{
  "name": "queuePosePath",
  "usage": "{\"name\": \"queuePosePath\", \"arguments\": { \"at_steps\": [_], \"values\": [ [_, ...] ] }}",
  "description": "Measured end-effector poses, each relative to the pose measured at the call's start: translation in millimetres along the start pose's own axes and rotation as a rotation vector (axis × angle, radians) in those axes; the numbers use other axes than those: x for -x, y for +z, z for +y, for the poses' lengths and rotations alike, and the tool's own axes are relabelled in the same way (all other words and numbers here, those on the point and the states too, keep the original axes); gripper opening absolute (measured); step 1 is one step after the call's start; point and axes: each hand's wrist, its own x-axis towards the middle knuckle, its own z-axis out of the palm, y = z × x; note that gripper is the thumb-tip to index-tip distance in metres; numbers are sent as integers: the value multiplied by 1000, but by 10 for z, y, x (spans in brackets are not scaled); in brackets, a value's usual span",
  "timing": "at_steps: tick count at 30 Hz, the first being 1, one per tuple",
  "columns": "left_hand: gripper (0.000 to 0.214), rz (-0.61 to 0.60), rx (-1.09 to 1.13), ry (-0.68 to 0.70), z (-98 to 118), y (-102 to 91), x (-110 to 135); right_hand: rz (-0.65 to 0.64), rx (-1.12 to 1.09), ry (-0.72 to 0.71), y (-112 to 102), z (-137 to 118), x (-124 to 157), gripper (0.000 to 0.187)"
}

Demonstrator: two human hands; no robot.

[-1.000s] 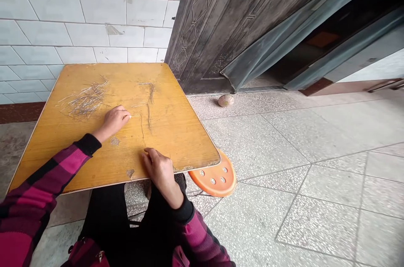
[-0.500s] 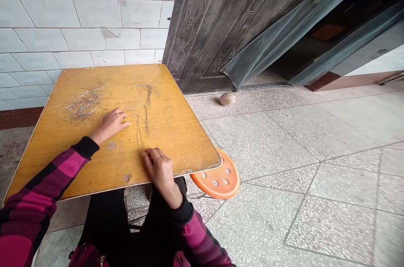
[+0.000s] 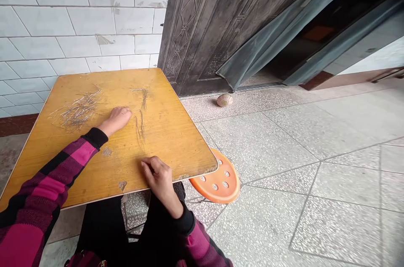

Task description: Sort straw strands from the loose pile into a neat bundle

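A yellow wood-veneer board (image 3: 176, 140) lies in front of me, with a loose heap of thin grey-brown fibres (image 3: 77, 110) on its left half. A second, narrow line of fibres (image 3: 141, 121) runs lengthwise near the middle. My left hand (image 3: 116, 119) lies between them, fingertips pinched together at the top of that line, and a fine strand seems to leave them. My right hand (image 3: 156, 176) rests near the board's front edge, fingers curled on the wood just below the line. Nothing is clearly held in it.
White tiles (image 3: 72, 18) form the wall behind the board, and a dark embossed metal door (image 3: 202, 35) stands to the right. An orange stool seat (image 3: 219, 182) shows under the board's corner, and a small worn ball (image 3: 224, 100) lies on the speckled tile floor.
The view has tilted, so the board sits lower and further left. My left fingertips have moved right, closer to the fibre line. My right hand stays in about the same place on the board.
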Motion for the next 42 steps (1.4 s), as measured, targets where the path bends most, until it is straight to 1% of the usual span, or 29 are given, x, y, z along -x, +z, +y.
{"name": "queuePosePath", "arguments": {
  "at_steps": [4,6,10,14,17,22,24,27,30,33,38,42],
  "values": [
    [30,26,-14,34,29,-40,-119,26,-44,0,-9,14,15,12],
    [32,27,-18,19,24,-58,-185,36,-65,-2,-11,22,25,11],
    [33,-57,-36,-9,-7,-108,-343,31,-82,10,-19,26,34,11],
    [33,-109,-53,28,-36,-166,-446,33,-103,21,-38,17,34,12],
    [32,-127,-66,63,-80,-191,-413,39,-116,36,-52,14,32,13],
    [28,-132,-88,113,-261,-169,-219,39,-142,18,-66,16,32,12],
    [27,-134,-98,103,-354,-143,-166,34,-145,12,-66,13,31,11],
    [29,-129,-101,24,-475,-99,-193,29,-149,6,-66,6,30,11],
    [31,-116,-91,-50,-548,-60,-370,19,-158,-1,-75,3,26,12],
    [33,-100,-89,-75,-574,-28,-658,9,-172,-3,-93,10,23,12],
    [35,-71,-72,-104,-550,13,-1193,21,-216,-3,-123,25,28,11],
    [36,-65,-57,-117,-494,27,-1534,10,-235,17,-140,36,38,12]
  ]
}}
